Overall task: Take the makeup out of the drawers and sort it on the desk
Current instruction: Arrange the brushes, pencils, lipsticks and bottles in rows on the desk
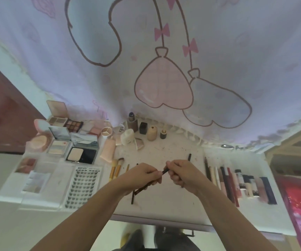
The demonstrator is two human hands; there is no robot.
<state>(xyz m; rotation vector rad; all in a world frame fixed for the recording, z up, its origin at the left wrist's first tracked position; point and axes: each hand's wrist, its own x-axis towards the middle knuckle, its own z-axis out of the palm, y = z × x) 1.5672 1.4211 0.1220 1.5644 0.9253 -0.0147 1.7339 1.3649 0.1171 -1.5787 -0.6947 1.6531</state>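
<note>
Both hands are holding one dark pencil [164,171] in the middle of the frame, above the bench [164,205]. The left hand [142,175] and the right hand [179,173] are each pinching an end, maybe to pull its cap off before sorting it with the sticks [236,183] at the right

text: "XOYO" | on: top edge of false-lash tray [84,187] | other print: too blurred to read

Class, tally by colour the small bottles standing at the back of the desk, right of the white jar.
Brown bottle: 1
Black bottle: 1
Beige bottle: 1
Small dark bottle with gold top: 1
Total: 4
</note>
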